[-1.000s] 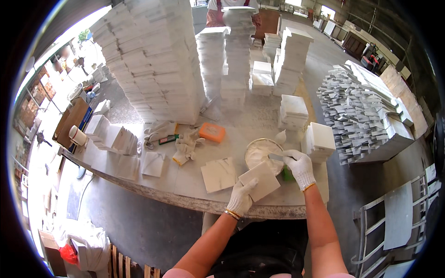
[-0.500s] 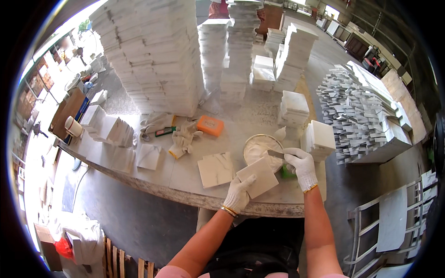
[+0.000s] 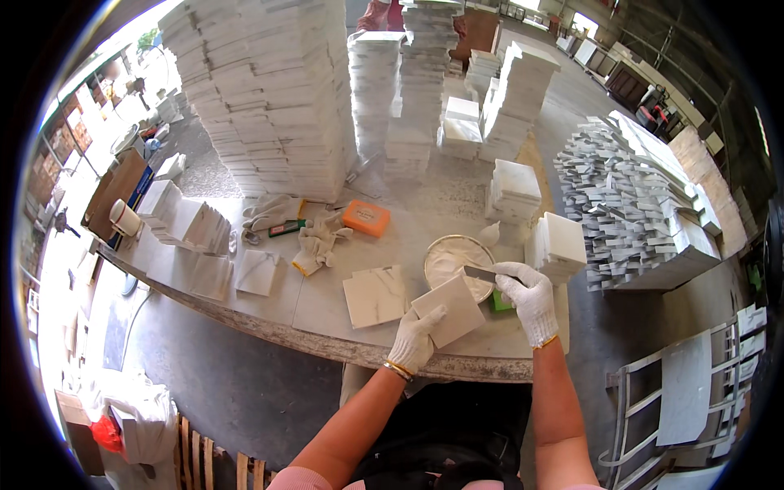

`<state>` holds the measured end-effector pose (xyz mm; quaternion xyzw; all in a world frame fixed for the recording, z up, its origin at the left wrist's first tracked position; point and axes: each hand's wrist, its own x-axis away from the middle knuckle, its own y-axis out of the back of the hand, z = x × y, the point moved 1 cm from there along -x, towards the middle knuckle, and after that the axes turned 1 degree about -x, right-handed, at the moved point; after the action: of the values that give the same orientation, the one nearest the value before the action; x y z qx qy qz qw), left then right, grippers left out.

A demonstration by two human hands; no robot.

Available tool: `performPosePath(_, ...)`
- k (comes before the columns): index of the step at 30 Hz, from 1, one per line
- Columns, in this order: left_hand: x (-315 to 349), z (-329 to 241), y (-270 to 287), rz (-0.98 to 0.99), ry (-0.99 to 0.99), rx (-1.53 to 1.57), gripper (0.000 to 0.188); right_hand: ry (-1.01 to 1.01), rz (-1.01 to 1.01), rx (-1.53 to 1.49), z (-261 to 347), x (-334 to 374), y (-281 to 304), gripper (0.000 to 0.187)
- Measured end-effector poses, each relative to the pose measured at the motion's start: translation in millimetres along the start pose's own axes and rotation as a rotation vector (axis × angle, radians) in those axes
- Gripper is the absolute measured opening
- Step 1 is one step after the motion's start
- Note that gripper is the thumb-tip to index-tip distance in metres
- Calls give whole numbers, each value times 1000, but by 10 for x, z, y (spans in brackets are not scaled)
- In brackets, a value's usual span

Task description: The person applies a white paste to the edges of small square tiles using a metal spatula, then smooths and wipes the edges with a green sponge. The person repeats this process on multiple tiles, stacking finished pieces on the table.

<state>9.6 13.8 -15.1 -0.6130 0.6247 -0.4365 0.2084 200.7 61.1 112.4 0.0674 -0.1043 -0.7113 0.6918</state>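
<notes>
My left hand (image 3: 414, 337), in a white knit glove, grips the lower left edge of a square white tile (image 3: 451, 314), tilted up above the table's front. My right hand (image 3: 529, 300), gloved alike, is closed around a putty knife, whose flat metal blade (image 3: 478, 273) points left over a round bowl of white paste (image 3: 445, 258). The blade lies close to the tile's top edge; whether they touch I cannot tell. A green object (image 3: 500, 303) peeks out beside the bowl, partly hidden by my right hand. Flat on the table left of the held tile lie overlapping veined tiles (image 3: 375, 297).
Tall tile stacks (image 3: 261, 106) rise behind the table (image 3: 314, 314). Smaller tile piles stand on the right (image 3: 557, 249) and left (image 3: 196, 224). An orange box (image 3: 366, 218), spare gloves (image 3: 321, 241) and a cup (image 3: 125, 218) lie around. Right of the table sits a large stack of stone strips (image 3: 621, 204).
The whole view has shifted slightly. My right hand has turned a little, and the blade has moved slightly relative to the bowl and the tile. My left hand keeps its hold on the tile.
</notes>
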Motion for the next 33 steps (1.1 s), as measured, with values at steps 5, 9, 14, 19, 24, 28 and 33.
performPosePath(5, 63, -54, -31, 7, -18, 24, 39, 91, -19, 72, -12, -9, -25, 18)
performPosePath(9, 71, -63, -1, -14, 3, 23, 40, 194, -24, 116, -52, 23, -47, 18)
performPosePath(14, 16, 40, 24, 8, 12, -38, 37, 435, -196, 414, -153, 34, 72, 15)
performPosePath(19, 84, -100, -68, 33, -79, -2, 38, 588, -308, 441, -143, 113, 91, 15)
performPosePath(24, -321, 62, 506, 108, -131, -134, 43, 540, -377, 423, -385, 473, 237, 17)
performPosePath(28, -279, -116, 340, -17, 0, -25, 46, 536, -459, 494, -519, 747, 376, 19)
performPosePath(33, -341, -788, 36, 17, -185, -402, 41, 497, -417, 552, -791, 847, 428, 21)
